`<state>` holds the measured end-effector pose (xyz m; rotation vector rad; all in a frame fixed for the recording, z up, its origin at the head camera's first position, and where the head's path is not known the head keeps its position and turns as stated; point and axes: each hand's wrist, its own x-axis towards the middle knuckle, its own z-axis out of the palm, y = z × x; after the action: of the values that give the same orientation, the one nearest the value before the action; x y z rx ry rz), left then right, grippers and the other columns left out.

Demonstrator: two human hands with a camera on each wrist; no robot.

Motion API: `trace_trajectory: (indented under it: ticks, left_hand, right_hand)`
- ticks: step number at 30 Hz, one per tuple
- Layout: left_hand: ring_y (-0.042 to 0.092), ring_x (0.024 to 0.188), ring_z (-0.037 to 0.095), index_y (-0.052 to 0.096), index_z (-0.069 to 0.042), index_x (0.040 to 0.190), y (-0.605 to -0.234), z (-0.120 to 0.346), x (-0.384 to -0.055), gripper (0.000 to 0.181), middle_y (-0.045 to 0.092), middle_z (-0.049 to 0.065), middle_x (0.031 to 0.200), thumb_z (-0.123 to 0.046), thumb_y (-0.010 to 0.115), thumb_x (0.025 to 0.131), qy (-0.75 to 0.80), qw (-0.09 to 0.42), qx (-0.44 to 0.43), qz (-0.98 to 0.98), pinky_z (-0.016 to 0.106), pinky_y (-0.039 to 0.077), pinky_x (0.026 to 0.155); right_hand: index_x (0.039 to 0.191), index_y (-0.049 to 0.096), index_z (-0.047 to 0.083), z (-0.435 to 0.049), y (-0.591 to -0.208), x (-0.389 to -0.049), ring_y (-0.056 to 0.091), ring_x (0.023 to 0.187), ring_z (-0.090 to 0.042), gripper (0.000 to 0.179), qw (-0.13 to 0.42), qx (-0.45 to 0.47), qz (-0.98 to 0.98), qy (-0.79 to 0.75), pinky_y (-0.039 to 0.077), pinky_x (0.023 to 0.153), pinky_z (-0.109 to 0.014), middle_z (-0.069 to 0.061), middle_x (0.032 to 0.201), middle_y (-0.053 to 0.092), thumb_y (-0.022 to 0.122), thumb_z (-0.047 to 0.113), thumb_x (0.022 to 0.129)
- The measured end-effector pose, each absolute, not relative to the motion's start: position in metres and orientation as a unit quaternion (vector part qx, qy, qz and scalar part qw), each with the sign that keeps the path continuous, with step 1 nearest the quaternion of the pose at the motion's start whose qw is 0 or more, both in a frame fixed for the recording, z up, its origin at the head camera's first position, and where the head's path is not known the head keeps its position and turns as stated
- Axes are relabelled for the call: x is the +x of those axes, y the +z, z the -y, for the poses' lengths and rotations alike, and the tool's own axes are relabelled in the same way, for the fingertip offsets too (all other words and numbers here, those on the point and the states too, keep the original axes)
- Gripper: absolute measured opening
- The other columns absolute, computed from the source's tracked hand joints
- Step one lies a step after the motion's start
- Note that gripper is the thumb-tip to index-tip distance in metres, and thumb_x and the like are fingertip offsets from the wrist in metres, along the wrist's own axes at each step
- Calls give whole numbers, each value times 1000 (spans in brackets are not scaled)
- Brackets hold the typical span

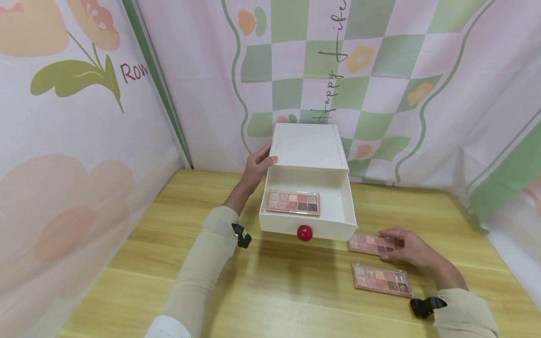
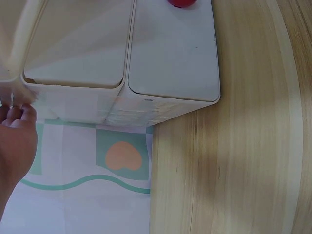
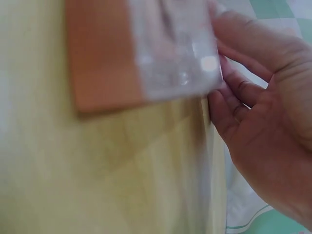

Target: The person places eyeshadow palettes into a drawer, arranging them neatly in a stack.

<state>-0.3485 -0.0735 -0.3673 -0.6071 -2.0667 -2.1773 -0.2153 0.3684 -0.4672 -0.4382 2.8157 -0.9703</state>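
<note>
A white drawer unit (image 1: 310,145) stands against the curtain at the back. Its top drawer (image 1: 338,197), with a red knob (image 1: 305,233), is pulled out. Inside, at the left, lies an eyeshadow palette (image 1: 293,203) of pink and brown pans. My left hand (image 1: 255,168) rests at the unit's upper left edge, thumb over the top and fingers along the side. On the table to the right, my right hand (image 1: 410,249) grips the right end of a second palette (image 1: 367,244) between thumb and fingers. A third palette (image 1: 382,280) lies just nearer to me.
Below the open drawer, the left wrist view shows closed drawer fronts (image 2: 173,53) stacked down to the wooden table (image 1: 296,300). The drawer overhangs the table. Printed curtains (image 1: 203,94) rise behind and at both sides.
</note>
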Motion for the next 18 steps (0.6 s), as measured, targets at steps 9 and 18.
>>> trace_trajectory:
  ticks: [9,18]
  left_hand:
    - [32,156,28,32,-3,158,-368,74,-348,66,29,12,168,-16,54,97,-707,41,-204,676,37,31,129]
    - [34,155,29,31,-3,157,-368,73,-347,71,29,13,168,-24,57,94,-706,47,-205,676,34,34,127]
  right_hand:
    - [130,64,-4,-370,-470,-215,54,118,-3,65,60,-158,-935,-310,38,89,2,-32,134,59,89,19,75]
    - [130,64,-4,-370,-470,-215,57,121,-39,67,63,-155,-938,-304,37,87,2,-30,132,60,90,19,73]
